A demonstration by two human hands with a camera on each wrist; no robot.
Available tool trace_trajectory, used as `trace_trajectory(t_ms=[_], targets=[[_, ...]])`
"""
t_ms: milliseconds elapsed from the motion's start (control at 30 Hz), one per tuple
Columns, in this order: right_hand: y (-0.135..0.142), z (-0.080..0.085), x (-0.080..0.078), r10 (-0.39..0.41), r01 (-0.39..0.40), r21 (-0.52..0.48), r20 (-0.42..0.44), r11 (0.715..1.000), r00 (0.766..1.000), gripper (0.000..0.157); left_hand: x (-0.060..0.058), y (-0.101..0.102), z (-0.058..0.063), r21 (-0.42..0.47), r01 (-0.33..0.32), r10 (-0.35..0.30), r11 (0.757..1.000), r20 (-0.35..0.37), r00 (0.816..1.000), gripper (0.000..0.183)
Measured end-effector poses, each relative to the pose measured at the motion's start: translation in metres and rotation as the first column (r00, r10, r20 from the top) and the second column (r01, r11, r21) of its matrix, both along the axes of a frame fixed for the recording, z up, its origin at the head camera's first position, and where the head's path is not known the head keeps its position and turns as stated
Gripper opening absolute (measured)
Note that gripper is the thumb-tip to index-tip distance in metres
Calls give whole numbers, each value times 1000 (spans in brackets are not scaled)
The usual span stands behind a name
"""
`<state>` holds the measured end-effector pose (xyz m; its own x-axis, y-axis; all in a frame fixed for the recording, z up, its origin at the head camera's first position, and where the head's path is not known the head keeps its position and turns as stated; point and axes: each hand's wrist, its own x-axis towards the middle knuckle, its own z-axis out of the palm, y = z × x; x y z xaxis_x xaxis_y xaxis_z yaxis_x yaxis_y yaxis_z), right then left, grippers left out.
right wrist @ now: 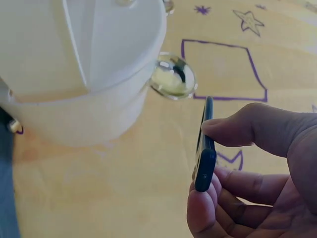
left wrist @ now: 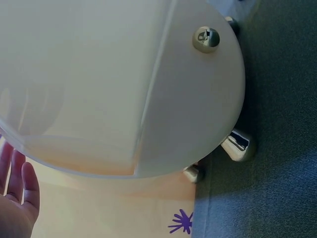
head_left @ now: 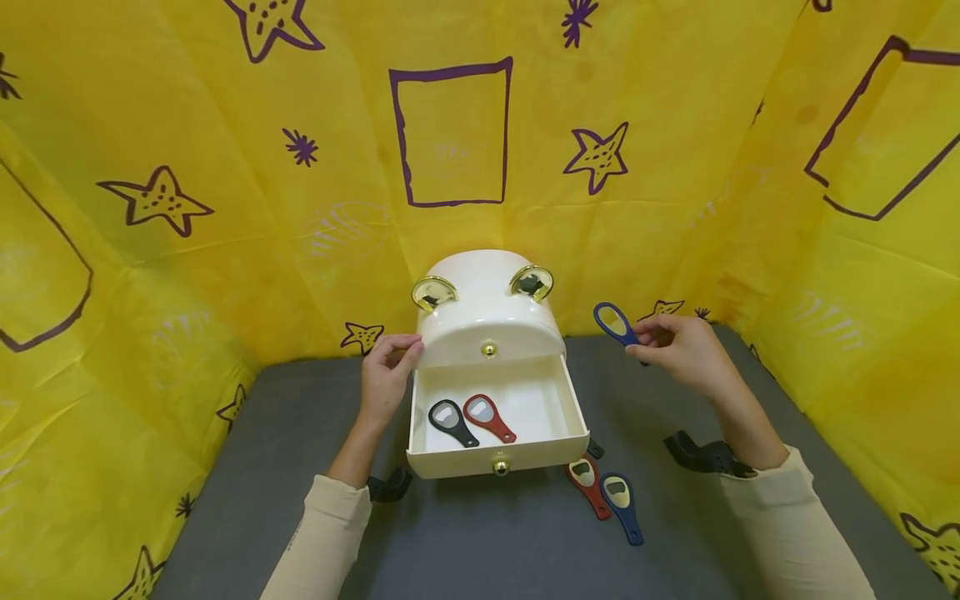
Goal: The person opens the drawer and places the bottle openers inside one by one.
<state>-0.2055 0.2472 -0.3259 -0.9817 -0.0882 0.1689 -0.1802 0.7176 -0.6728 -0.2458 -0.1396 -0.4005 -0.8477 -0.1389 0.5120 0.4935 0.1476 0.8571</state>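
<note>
Fingers and thumb of the right hand (head_left: 686, 346), right of centre in the head view, clamped on the handle of a blue bottle opener (head_left: 615, 323), held raised. Left of centre, the left hand (head_left: 386, 371), fingers loosely extended, at the left edge of a white box (head_left: 487, 308). Centre: its drawer (head_left: 457, 465), pulled out, containing a black opener (head_left: 450, 421) and a red opener (head_left: 489, 417). Lower right of centre, on the grey worktop (head_left: 300, 467): a second red opener (head_left: 588, 487) beside a second blue opener (head_left: 622, 508)
</note>
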Motion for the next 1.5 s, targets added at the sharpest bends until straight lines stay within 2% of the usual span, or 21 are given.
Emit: trace_trajectory(t_ms=[233, 400, 633, 933, 1267, 1500], targets=[[-16, 8, 3, 15, -15, -6, 1, 1000, 1000, 34, 3, 1, 4, 8, 10, -10, 1000, -5, 1000, 14], [-29, 10, 4, 54, -54, -10, -2, 998, 999, 33, 3, 1, 3, 13, 11, -11, 1000, -11, 1000, 14], [-44, 7, 3, 121, -122, -27, -29, 992, 992, 27, -14, -4, -18, 32, 12, -12, 999, -10, 1000, 14], [-64, 1, 3, 208, -211, -53, -58, 976, 976, 23, -16, -5, -22, 27, 8, -7, 1000, -48, 999, 13], [-89, -12, 1, 268, -266, 69, -25, 962, 963, 18, -16, -5, -23, 20, -4, 5, 1000, -45, 999, 14], [-101, -21, -1, 289, -286, 99, -28, 953, 957, 16, -14, -5, -20, 31, 4, -4, 1000, -7, 1000, 14]])
